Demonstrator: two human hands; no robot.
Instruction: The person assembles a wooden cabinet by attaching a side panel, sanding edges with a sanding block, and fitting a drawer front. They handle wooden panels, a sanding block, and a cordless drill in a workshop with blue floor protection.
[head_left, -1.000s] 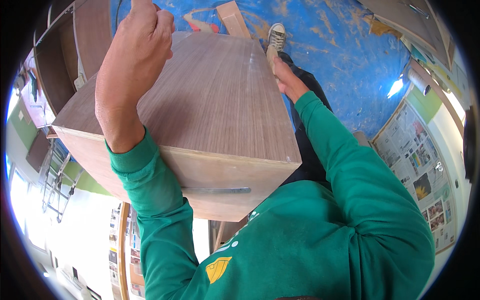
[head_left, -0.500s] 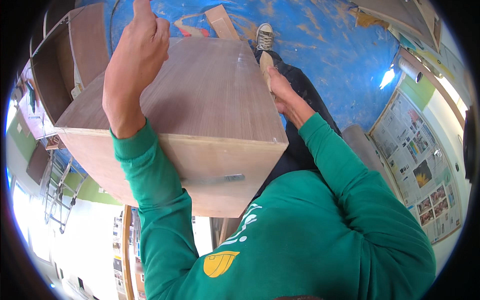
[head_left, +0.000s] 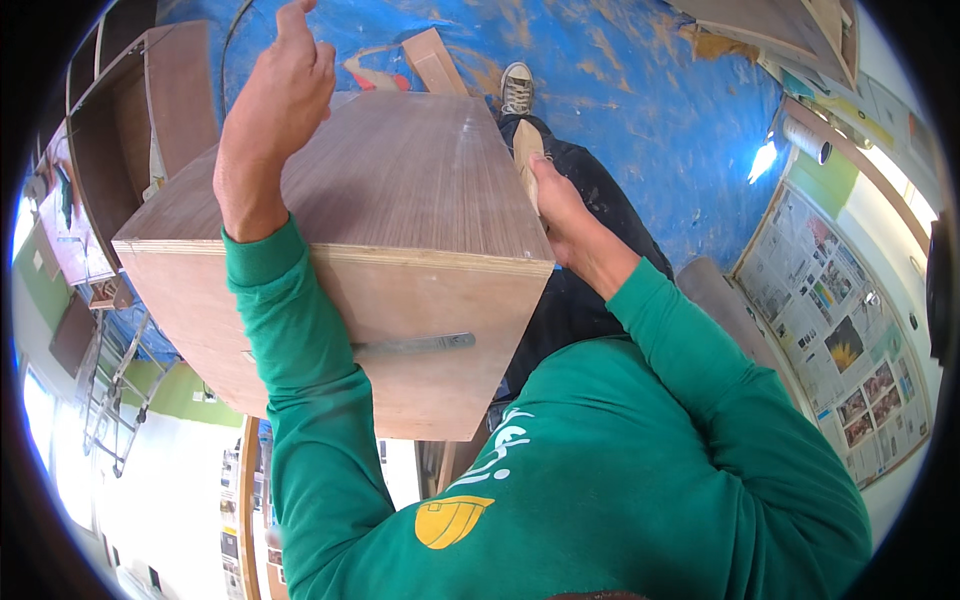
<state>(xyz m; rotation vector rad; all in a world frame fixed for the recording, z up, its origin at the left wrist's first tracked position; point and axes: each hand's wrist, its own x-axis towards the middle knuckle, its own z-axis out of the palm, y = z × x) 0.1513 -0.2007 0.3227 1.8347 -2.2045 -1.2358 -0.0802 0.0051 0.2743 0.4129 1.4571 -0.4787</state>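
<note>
A large wooden box [head_left: 420, 190] with a reddish-brown upper face sits in front of me. Over its far left side is my left hand [head_left: 275, 110], fingers loosely bent and partly stretched away, nothing visible in them; whether the fingertips touch the box is hidden. My right hand [head_left: 575, 220] grips a flat tan piece with a pointed end [head_left: 525, 155], held along the box's right edge. Its kind is unclear, and my fingers cover its near end. On the paler near face shows a thin grey metal strip [head_left: 425, 343], partly behind my left sleeve.
A blue floor sheet [head_left: 640, 110] with brownish smears spreads beyond the box. A wooden offcut [head_left: 435, 62] lies past its far edge, near my shoe [head_left: 517, 90]. An open cabinet [head_left: 120, 120] stands left, a metal stepladder [head_left: 122, 395] below it. Newspaper [head_left: 825, 320] covers a panel at right.
My view has shifted slightly. The right hand and the tan piece have moved a little nearer along the box's edge. My left hand stays over the far left side.
</note>
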